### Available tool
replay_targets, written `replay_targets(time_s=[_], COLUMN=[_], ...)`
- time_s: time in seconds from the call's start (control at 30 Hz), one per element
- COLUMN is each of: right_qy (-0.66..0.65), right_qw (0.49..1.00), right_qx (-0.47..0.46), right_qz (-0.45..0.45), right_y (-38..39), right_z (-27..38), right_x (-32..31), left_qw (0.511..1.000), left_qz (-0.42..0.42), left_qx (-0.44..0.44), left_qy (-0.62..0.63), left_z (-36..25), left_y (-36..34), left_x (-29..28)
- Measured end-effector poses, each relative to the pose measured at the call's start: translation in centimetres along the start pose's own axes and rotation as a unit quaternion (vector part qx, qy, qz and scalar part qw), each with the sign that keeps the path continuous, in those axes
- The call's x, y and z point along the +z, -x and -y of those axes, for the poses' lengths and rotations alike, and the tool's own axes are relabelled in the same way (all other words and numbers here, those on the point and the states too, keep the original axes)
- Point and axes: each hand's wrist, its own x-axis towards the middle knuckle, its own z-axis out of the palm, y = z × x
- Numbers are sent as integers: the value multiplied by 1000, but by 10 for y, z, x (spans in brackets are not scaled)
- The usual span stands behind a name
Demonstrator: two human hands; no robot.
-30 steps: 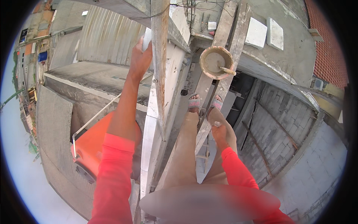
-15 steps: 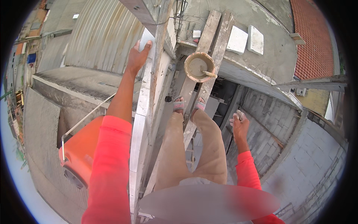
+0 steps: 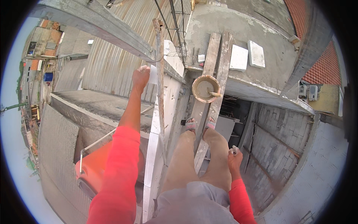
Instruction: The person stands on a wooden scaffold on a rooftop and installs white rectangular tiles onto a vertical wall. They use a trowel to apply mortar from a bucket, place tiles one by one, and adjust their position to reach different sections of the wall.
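Two bare hands are spread well apart: the left grip (image 3: pixel 141 77) reaches out to the far left, touching or just beside the left edge of a flat white piece (image 3: pixel 153 75) near an upright wooden post (image 3: pixel 160 86). Its fingers look curled inward, but I cannot tell whether they clasp the piece or only rest by it. The right grip (image 3: pixel 234 157) hangs beside the right trouser leg (image 3: pixel 215 160), fingers loosely bent, with something whitish at the tips that may be a lump or mere dust. The step in hand looks like handling that white piece along the narrow white wall (image 3: pixel 150 164); the reach seems to call for a steady left arm and sure footing on the planks (image 3: pixel 224 52). Farther along these stands a bucket (image 3: pixel 194 91) of grey mortar (image 3: pixel 203 87), a tool handle (image 3: pixel 215 94) leaning over its right rim; two white blocks (image 3: pixel 239 59) lie beyond to the right on a concrete slab (image 3: pixel 209 22). The left palm is hidden, the white piece's right end is unclear at the post, the tool's working end is hard to make out, and the near picture edge cuts off both sleeves (image 3: pixel 123 164).
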Motion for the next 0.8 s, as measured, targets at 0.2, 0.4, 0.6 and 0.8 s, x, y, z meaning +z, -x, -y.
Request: replay_targets(time_s=[0.2,0.4,0.6,0.8], right_qy=[-132,-155,-115,-119], right_qw=[977,970,963,983], right_qx=[165,178,241,142], right_qz=[-42,-64,-34,2], right_y=[15,72,97,78], right_z=[-86,-145,-166,-132], right_x=[-32,-43,-2,16], left_qw=[936,935,934,938], left_qz=[76,259,257,152], left_qx=[85,193,244,312], left_qy=[332,143,40,0], left_z=[-111,-230,-259,-252], left_y=[-46,-69,-88,-104], left_x=[-77,-83,-45,-37])
